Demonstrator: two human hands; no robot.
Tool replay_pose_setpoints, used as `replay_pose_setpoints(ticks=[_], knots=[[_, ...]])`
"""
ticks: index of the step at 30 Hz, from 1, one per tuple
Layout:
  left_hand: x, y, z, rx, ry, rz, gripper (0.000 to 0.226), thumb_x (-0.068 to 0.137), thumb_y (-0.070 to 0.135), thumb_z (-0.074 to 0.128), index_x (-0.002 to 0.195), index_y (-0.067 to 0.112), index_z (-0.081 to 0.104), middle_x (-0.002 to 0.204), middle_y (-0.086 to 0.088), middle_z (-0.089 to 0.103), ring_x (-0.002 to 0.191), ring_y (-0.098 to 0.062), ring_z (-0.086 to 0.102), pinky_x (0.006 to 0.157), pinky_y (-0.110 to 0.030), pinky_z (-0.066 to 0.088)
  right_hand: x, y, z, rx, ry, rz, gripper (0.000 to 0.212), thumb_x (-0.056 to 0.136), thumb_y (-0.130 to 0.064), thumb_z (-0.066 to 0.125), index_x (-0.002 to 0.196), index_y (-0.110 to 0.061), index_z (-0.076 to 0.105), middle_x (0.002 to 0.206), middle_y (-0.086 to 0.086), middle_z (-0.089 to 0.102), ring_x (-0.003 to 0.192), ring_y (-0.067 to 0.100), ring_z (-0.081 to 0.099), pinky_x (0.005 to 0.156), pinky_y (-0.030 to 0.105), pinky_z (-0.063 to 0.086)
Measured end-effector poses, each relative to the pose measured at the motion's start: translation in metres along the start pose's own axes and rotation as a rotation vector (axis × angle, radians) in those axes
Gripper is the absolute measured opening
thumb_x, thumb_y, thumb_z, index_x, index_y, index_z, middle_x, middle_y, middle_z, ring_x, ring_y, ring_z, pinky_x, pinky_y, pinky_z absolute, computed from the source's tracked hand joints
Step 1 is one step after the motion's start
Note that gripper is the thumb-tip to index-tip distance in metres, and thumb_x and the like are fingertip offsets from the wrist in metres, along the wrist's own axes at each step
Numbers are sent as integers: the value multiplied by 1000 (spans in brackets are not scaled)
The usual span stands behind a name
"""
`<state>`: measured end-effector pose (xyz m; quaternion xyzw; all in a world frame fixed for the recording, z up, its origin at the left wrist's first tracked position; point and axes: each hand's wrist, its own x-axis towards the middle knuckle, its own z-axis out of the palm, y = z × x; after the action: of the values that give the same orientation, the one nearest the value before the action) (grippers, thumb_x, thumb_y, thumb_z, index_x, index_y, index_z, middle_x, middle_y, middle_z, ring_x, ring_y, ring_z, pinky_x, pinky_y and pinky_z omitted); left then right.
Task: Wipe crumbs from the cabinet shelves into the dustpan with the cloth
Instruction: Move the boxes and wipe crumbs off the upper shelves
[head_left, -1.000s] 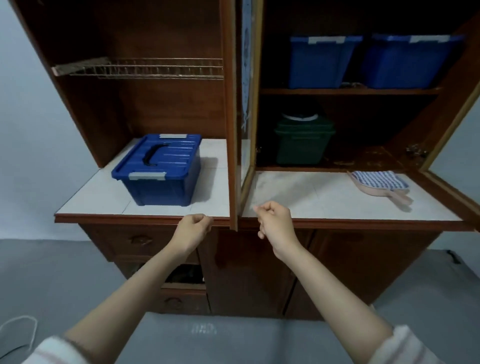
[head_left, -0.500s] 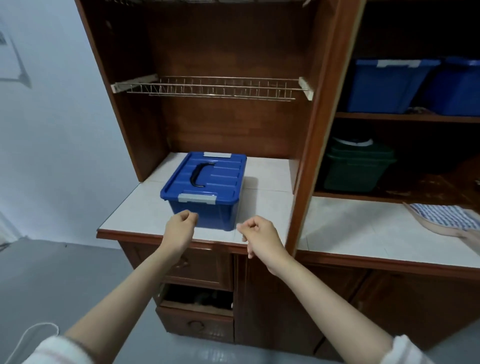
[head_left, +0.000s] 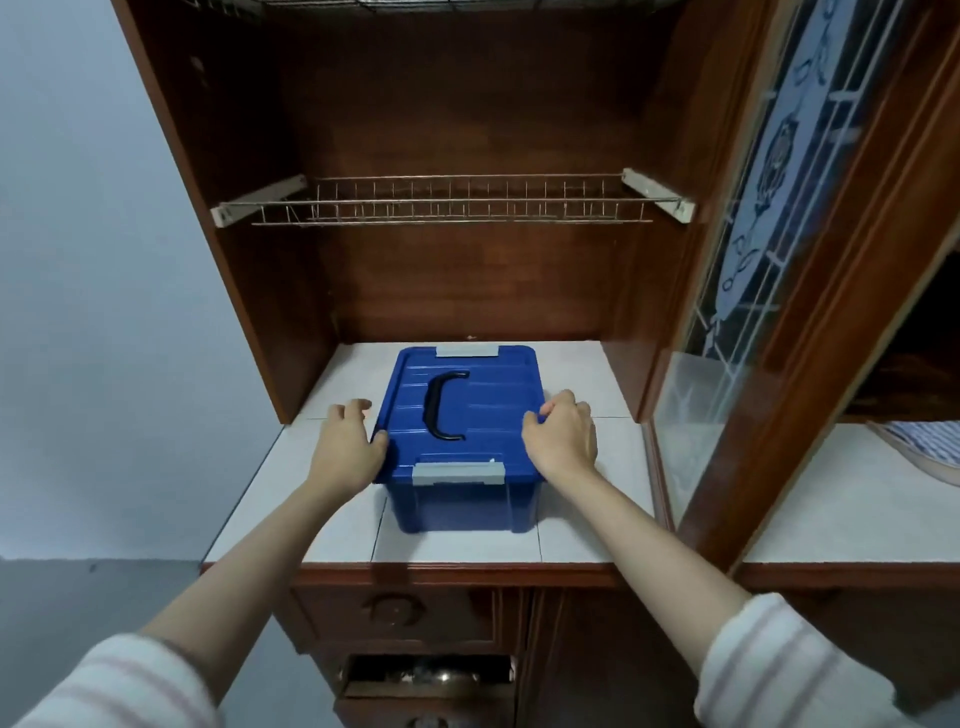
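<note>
L hand (head_left: 347, 448) & R hand (head_left: 563, 441): each grip clamped on one side of blue box (head_left: 467, 405), standing on tiled shelf (head_left: 582, 374).

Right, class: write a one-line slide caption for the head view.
The left hand and right hand grip the blue box on the tiled shelf.

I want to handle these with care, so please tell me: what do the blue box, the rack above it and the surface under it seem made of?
The box looks like glossy moulded plastic: ribbed lid, grey clips. The rack seems thin metal wire, slightly shiny. The surface appears to be white glazed tile, given its joint lines.
</note>
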<state>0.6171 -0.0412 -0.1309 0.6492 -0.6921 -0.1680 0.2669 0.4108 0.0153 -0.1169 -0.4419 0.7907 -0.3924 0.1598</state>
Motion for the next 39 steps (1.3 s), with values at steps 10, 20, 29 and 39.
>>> replay_pose_setpoints(ticks=[10, 20, 29, 39], knots=[[45, 1, 17, 84, -126, -58, 45, 97, 26, 43, 135, 3, 39, 127, -19, 54, 113, -34, 53, 92, -39, 42, 39, -7, 8, -45, -153, 109, 46, 95, -26, 49, 135, -9, 34, 128, 12, 53, 112, 30, 54, 83, 32, 43], [53, 6, 32, 148, -125, -146, 48, 102, 35, 24, 119, -4, 47, 122, -24, 55, 107, -37, 54, 84, -39, 41, 48, 8, 27, -10, -213, 213, 42, 102, -29, 32, 133, -1, 40, 132, 16, 50, 116, 31, 51, 86, 31, 40], [56, -1, 35, 94, -112, -124, 49, 101, 35, 27, 115, -5, 51, 119, -26, 56, 105, -39, 54, 81, -38, 40, 56, 19, 32, 18, -161, 225, 36, 100, -33, 39, 75, -8, 46, 88, 6, 50, 67, 16, 47, 54, 26, 34], [34, -4, 16, 52, -63, -65, 49, 100, 36, 30, 107, -5, 56, 113, -25, 60, 101, -39, 56, 76, -34, 39, 31, 14, 18, 58, -98, 213, 46, 96, -39, 47, 60, -12, 37, 66, 0, 45, 61, 18, 47, 46, 24, 30]])
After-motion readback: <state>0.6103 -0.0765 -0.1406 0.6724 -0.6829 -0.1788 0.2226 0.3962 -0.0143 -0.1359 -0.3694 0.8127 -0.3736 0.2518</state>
